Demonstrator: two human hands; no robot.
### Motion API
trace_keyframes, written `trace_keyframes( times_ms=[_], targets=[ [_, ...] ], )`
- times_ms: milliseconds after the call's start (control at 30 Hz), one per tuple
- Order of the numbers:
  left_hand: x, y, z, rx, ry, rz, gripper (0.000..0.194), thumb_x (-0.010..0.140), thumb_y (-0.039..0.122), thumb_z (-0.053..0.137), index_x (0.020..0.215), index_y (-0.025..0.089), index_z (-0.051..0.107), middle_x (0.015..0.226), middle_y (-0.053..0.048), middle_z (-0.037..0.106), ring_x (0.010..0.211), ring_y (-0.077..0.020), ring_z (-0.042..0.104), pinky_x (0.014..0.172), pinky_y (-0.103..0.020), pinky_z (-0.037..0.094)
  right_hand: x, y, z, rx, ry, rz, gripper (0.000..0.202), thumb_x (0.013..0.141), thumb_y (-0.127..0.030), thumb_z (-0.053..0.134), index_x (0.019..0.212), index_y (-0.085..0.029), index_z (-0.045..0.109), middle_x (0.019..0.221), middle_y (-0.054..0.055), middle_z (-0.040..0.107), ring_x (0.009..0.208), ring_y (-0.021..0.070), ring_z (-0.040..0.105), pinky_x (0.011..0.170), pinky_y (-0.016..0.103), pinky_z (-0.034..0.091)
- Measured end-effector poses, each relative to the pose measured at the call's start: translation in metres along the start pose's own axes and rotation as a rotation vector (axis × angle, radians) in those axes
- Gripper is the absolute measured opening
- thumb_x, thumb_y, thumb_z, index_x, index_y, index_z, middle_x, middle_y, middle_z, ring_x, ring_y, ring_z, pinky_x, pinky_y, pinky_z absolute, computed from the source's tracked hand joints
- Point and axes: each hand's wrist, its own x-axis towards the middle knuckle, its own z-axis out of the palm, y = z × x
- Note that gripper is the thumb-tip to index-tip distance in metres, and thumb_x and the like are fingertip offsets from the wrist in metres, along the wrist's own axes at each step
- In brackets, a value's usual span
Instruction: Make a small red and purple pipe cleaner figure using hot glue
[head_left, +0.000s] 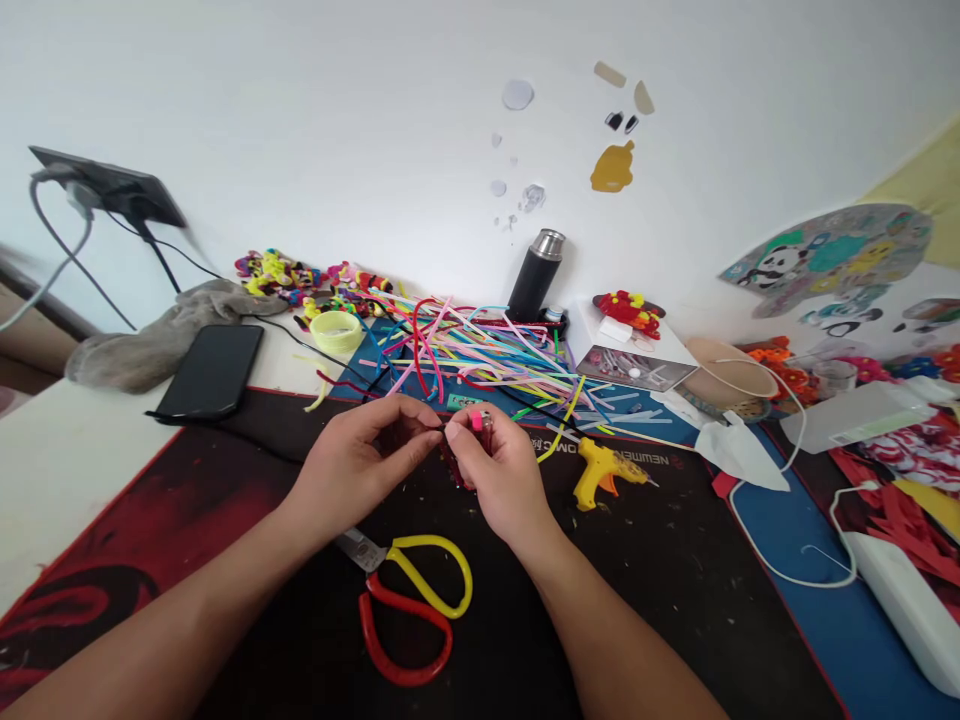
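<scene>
Above the mat, my left hand (367, 455) and my right hand (495, 470) meet with their fingertips nearly touching. Thumb and index finger of the left pinch the end of a thin black pipe cleaner (441, 428). Curled in my right hand is a small pipe-cleaner piece (459, 472), dark red with a bit of pink showing at the top; the fingers cover most of it. Scissors (412, 600) with one yellow and one red handle lie just below the hands, their blades partly under my left wrist. To the right rests a yellow glue gun (607, 472).
Loose pipe cleaners (480, 345) in many colours spread behind the hands, near a black thermos (535, 275). A phone (211, 372) and a pale yellow bowl (335, 332) are at left. At right are a white box (637, 350), white cables and a power strip (904, 610).
</scene>
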Motion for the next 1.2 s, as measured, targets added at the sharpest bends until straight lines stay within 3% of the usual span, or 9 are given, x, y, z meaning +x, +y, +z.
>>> trace_keyframes(
  times_ms=[233, 600, 1033, 1200],
  targets=[
    [-0.0018, 0.0008, 0.0003, 0.067, 0.020, 0.055, 0.021, 0.092, 0.045, 0.077, 0.095, 0.024, 0.080, 0.084, -0.003, 0.082, 0.068, -0.0206, 0.068, 0.064, -0.031, 0.053, -0.0010, -0.0010, 0.0005, 0.018, -0.015, 0.001, 0.027, 0.092, -0.049, 0.076, 0.088, -0.024, 0.065, 0.062, -0.008, 0.046, 0.053, 0.0126, 0.035, 0.052, 0.028, 0.029],
    [-0.0015, 0.0023, 0.0004, 0.102, 0.032, 0.081, 0.019, 0.092, 0.043, 0.074, 0.088, 0.025, 0.079, 0.085, -0.003, 0.082, 0.076, -0.0229, 0.073, 0.073, -0.032, 0.057, -0.0018, -0.0037, 0.0018, -0.005, -0.007, 0.005, 0.025, 0.090, -0.046, 0.076, 0.087, -0.024, 0.064, 0.065, -0.006, 0.050, 0.055, 0.0128, 0.038, 0.052, 0.027, 0.031],
    [-0.0005, 0.0054, 0.0000, 0.080, 0.048, 0.020, 0.020, 0.089, 0.045, 0.076, 0.083, 0.026, 0.079, 0.079, -0.002, 0.079, 0.067, -0.0212, 0.065, 0.062, -0.031, 0.052, -0.0014, -0.0047, 0.0014, -0.017, -0.001, -0.001, 0.026, 0.091, -0.048, 0.075, 0.087, -0.025, 0.064, 0.064, -0.007, 0.049, 0.055, 0.0132, 0.039, 0.053, 0.028, 0.033],
    [0.0005, 0.0051, -0.0009, 0.034, 0.054, 0.013, 0.019, 0.088, 0.045, 0.078, 0.084, 0.026, 0.079, 0.082, -0.004, 0.082, 0.072, -0.0240, 0.071, 0.069, -0.034, 0.058, 0.0009, 0.0003, -0.0009, -0.010, 0.016, 0.011, 0.026, 0.094, -0.048, 0.074, 0.088, -0.025, 0.062, 0.059, -0.009, 0.043, 0.051, 0.0132, 0.036, 0.053, 0.028, 0.033]
  ],
)
